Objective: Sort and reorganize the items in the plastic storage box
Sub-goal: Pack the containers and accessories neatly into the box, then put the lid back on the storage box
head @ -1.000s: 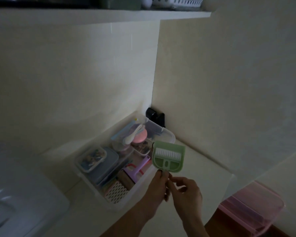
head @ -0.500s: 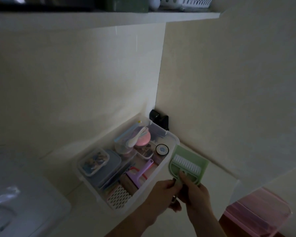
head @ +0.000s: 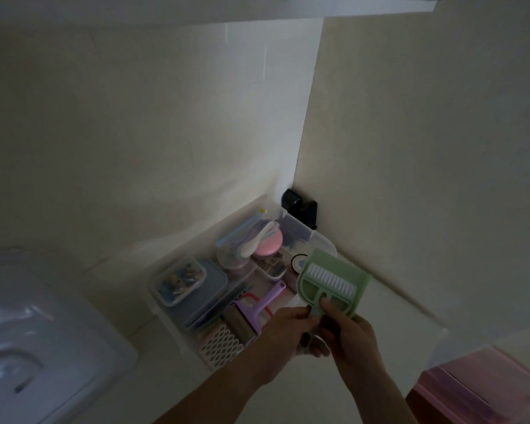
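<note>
Pinching the short handle of the green dustpan-and-brush set (head: 334, 283), the right hand (head: 354, 341) is grasping it from the near side, thumb on top; the left hand (head: 283, 338) is meeting it at the same handle, fingertips curled on the stub, so both hands are gripping the one piece. Holding it raised and tilted, off the desk (head: 364, 304) and over the right-hand corner of the plastic storage box (head: 325, 244), looks like a way of getting it clear of the crowded box while a place for it is being judged; that is my reading, not a thing shown. White bristles are lying across the pale green pan, the brush nested in it.

Moving outward: the box is sitting on the desk, pushed into the corner of two walls, a black object (head: 299, 208) just behind it; inside, things are packed tight; a lidded container of small coloured bits (head: 178, 281) is resting on a blue-grey lid, a purple scraper (head: 257, 310) is lying slantwise in the middle, a white lattice piece (head: 219, 347) is standing at the near end, a pink round case (head: 265, 247) is sitting towards the back. A pink container (head: 478, 390) is showing at lower right, well apart from the box.
</note>
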`<state>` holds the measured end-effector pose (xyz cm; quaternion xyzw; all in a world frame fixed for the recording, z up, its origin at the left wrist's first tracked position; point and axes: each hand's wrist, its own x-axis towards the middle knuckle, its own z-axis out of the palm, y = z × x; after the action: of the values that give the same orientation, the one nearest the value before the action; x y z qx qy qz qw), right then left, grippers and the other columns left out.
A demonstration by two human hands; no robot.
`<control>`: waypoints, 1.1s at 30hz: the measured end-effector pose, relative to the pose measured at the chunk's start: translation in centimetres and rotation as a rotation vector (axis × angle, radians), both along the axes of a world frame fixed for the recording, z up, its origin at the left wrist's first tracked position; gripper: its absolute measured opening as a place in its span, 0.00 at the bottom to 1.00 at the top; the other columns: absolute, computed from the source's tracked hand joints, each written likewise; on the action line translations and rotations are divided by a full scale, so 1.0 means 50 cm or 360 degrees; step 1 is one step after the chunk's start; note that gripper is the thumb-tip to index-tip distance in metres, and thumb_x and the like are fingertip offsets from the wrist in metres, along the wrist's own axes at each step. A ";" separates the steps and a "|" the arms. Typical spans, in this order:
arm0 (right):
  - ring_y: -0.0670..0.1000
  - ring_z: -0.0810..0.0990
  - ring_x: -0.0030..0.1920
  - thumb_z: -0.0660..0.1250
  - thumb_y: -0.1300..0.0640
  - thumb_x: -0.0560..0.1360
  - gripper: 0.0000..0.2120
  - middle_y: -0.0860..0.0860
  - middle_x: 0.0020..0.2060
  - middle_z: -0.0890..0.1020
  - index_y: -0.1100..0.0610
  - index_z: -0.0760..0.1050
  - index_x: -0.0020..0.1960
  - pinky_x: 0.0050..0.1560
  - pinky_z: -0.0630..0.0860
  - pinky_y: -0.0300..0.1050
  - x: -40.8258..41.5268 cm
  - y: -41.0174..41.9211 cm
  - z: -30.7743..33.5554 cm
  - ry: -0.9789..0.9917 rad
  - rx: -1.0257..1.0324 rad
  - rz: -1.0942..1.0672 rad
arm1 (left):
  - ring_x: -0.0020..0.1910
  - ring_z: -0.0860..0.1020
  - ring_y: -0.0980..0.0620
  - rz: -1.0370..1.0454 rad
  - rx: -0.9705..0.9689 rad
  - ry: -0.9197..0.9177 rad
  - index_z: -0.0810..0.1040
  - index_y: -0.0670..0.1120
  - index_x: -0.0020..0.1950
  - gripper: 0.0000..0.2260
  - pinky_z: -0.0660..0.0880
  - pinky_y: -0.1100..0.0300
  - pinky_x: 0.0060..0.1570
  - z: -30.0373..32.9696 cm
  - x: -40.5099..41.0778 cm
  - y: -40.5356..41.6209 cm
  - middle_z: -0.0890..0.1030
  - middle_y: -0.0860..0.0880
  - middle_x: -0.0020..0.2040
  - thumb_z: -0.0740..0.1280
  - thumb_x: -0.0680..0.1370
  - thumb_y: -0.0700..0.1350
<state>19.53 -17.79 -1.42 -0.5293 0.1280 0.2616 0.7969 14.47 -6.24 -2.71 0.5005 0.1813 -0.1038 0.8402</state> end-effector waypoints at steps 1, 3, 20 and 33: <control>0.63 0.84 0.38 0.68 0.65 0.75 0.13 0.72 0.45 0.82 0.75 0.77 0.53 0.30 0.79 0.48 0.000 0.004 -0.001 -0.0018 0.0000 0.0010 | 0.30 0.79 0.46 -0.0001 0.0002 0.0012 0.80 0.36 0.51 0.08 0.77 0.57 0.34 -0.001 0.000 0.004 0.82 0.40 0.39 0.63 0.82 0.39; 0.65 0.84 0.41 0.68 0.66 0.74 0.12 0.71 0.46 0.82 0.74 0.78 0.53 0.34 0.80 0.50 0.003 0.010 -0.004 -0.0050 -0.0019 0.0032 | 0.29 0.79 0.46 0.0006 0.0027 0.0029 0.80 0.36 0.50 0.08 0.77 0.57 0.34 -0.001 0.001 0.011 0.82 0.41 0.38 0.63 0.82 0.39; 0.66 0.84 0.46 0.69 0.66 0.74 0.11 0.67 0.45 0.84 0.68 0.79 0.55 0.49 0.80 0.59 -0.001 -0.004 -0.014 -0.0053 -0.0190 -0.0018 | 0.40 0.83 0.40 -0.0156 0.0279 -0.0047 0.80 0.37 0.60 0.19 0.82 0.52 0.45 -0.012 -0.006 -0.003 0.84 0.38 0.52 0.63 0.83 0.52; 0.58 0.77 0.32 0.68 0.58 0.77 0.15 0.73 0.38 0.79 0.73 0.78 0.47 0.33 0.72 0.48 0.040 0.022 -0.028 -0.0337 -0.0604 0.0474 | 0.44 0.85 0.48 0.0051 0.0821 -0.0113 0.83 0.44 0.50 0.15 0.82 0.48 0.51 -0.045 -0.008 0.014 0.86 0.44 0.46 0.66 0.79 0.55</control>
<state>21.54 -16.69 -2.84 -0.7066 0.0114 0.2906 0.6451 14.07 -5.54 -4.98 0.6985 0.1800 -0.0230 0.6922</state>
